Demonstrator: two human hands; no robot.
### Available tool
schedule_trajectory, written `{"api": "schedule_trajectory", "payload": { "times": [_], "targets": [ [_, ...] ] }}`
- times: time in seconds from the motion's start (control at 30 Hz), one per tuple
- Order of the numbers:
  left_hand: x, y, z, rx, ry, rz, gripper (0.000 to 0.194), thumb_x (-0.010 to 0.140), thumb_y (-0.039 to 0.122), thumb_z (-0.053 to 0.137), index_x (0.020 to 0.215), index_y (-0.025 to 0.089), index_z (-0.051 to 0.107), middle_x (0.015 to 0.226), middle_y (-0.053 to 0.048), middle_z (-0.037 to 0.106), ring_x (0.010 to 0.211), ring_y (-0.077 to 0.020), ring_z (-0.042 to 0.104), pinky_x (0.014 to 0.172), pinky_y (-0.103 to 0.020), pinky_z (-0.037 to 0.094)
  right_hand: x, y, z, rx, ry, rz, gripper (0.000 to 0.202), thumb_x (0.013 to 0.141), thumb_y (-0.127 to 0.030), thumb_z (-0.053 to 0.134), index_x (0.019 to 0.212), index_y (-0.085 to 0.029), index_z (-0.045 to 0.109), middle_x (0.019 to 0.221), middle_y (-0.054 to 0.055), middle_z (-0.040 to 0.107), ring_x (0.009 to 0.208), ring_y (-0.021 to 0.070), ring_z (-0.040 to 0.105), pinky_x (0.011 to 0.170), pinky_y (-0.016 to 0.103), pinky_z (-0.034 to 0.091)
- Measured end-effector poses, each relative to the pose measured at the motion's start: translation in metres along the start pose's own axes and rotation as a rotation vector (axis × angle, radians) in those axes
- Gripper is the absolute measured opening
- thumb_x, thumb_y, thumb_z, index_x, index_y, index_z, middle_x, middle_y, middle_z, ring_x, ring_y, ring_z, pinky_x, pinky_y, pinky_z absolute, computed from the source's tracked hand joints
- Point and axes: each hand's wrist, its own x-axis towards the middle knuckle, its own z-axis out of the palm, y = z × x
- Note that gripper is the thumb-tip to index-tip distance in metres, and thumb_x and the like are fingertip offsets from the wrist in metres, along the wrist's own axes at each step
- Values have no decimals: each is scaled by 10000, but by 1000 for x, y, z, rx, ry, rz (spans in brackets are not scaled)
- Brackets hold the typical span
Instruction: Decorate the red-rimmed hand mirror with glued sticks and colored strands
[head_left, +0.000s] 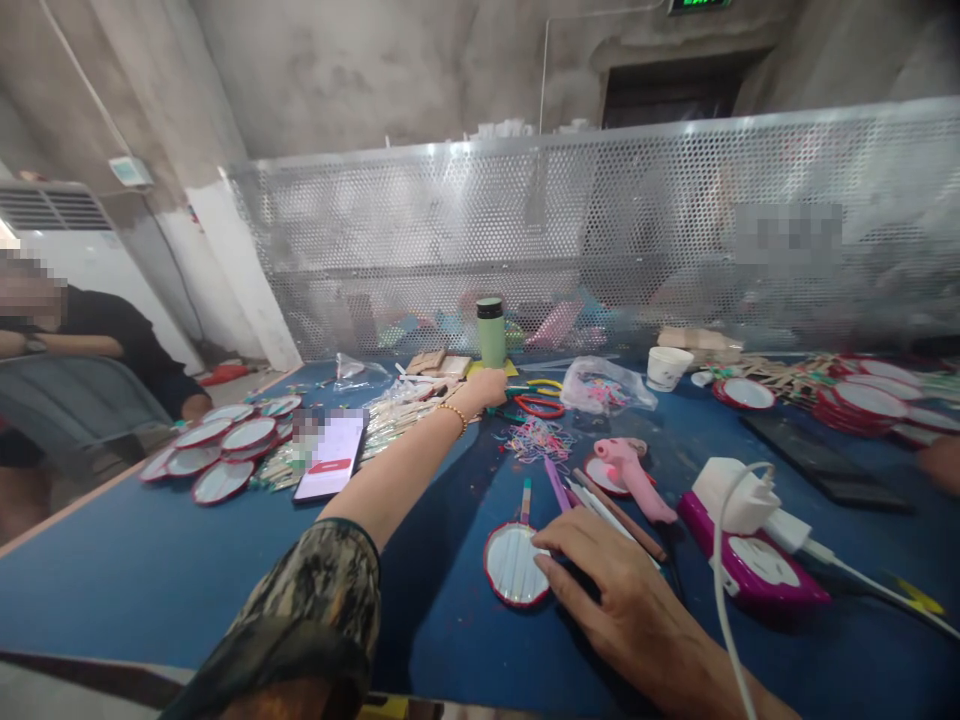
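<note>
My left hand [487, 391] reaches far forward over the table, its fingers closed beside the scissors [541, 404] and below a green bottle [491, 335]; what they hold, if anything, is too small to tell. Near the front, my right hand [611, 580] has its fingertips at the right rim of a small round mirror-like disc [517, 565] with a red scalloped edge and a short coloured stick at its top. The fingers are bent and slightly apart. Several pens [611, 510] lie just above that hand. Colourful small strands [538, 440] are heaped between both hands.
Red-rimmed discs [221, 481] and a lit phone [334, 457] lie at left. A pink glue gun [634, 477], a purple power strip [757, 560] with a white cable, a dark phone [821, 465] and a paper cup [667, 368] stand or lie at right. A person [112, 335] sits at far left.
</note>
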Motion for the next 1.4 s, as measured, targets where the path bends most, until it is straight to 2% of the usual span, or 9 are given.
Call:
{"api": "schedule_trajectory", "payload": {
  "times": [0.2, 0.37, 0.53, 0.73, 0.8, 0.9, 1.03, 1.23, 1.4],
  "targets": [
    [-4, -9, -5, 37, 62, 23, 343, 929, 343, 578, 1209, 146, 584, 1200, -105, 606, 1043, -217, 615, 884, -423, 529, -1, 3, -3, -8, 15, -5, 157, 967, -183, 479, 917, -195, 627, 850, 37, 688, 801, 173, 643, 722, 287, 498],
    [-12, -21, -19, 78, 159, 51, 251, 911, 126, 494, 1058, 82, 693, 1062, -207, 682, 1046, -277, 659, 863, -350, 505, -1, 7, -1, -2, -7, 4, 154, 958, -171, 494, 905, -200, 636, 853, 36, 693, 811, 176, 644, 729, 290, 497],
    [-27, -23, -32, 106, 245, 82, 301, 895, 70, 438, 1049, 69, 696, 992, -231, 687, 1021, -294, 671, 824, -346, 503, 1, 7, -1, -9, -17, 44, 149, 950, -180, 510, 895, -208, 645, 856, 32, 701, 810, 174, 649, 734, 288, 501],
    [-50, -15, -50, 103, 308, 117, 347, 898, 53, 383, 1089, 57, 672, 1139, -257, 624, 1010, -288, 659, 831, -365, 484, 1, 11, -1, -1, -4, 71, 153, 951, -186, 511, 881, -213, 645, 847, 18, 702, 805, 166, 649, 733, 280, 501],
    [-60, -12, -57, 88, 299, 136, 338, 905, 99, 402, 1099, 81, 678, 1144, -235, 633, 984, -275, 662, 804, -347, 480, 1, 12, -3, -11, 28, 70, 151, 957, -203, 511, 880, -213, 640, 847, 17, 696, 806, 165, 646, 733, 279, 502],
    [-75, -8, -66, 46, 255, 174, 282, 895, 227, 488, 1042, 145, 714, 964, -148, 705, 886, -235, 670, 730, -290, 462, 7, 12, -9, -87, 111, 17, 152, 967, -204, 488, 925, -198, 634, 880, 39, 686, 830, 171, 643, 753, 289, 509],
    [-88, -3, -69, -34, 213, 259, 210, 823, 321, 605, 908, 189, 745, 811, -60, 713, 754, -169, 636, 635, -236, 398, 22, 6, -18, -351, 183, -81, 194, 963, -188, 457, 1068, -140, 613, 1020, 122, 673, 955, 238, 621, 859, 379, 499],
    [-102, 5, -65, -315, 165, 355, 181, 706, 331, 719, 669, 155, 704, 537, 29, 532, 569, -100, 480, 541, -222, 300, 44, 7, 4, -621, 37, -13, 186, 917, -256, 541, 1037, -132, 609, 1011, 183, 664, 914, 308, 599, 813, 449, 483],
    [-117, 15, -72, -402, 140, 366, 194, 676, 312, 725, 602, 141, 669, 496, 46, 460, 528, -87, 431, 518, -227, 277, 56, 22, 29, -632, -112, 116, 91, 916, -152, 515, 940, -155, 603, 851, 132, 684, 763, 251, 652, 690, 338, 477]
  ]
}}
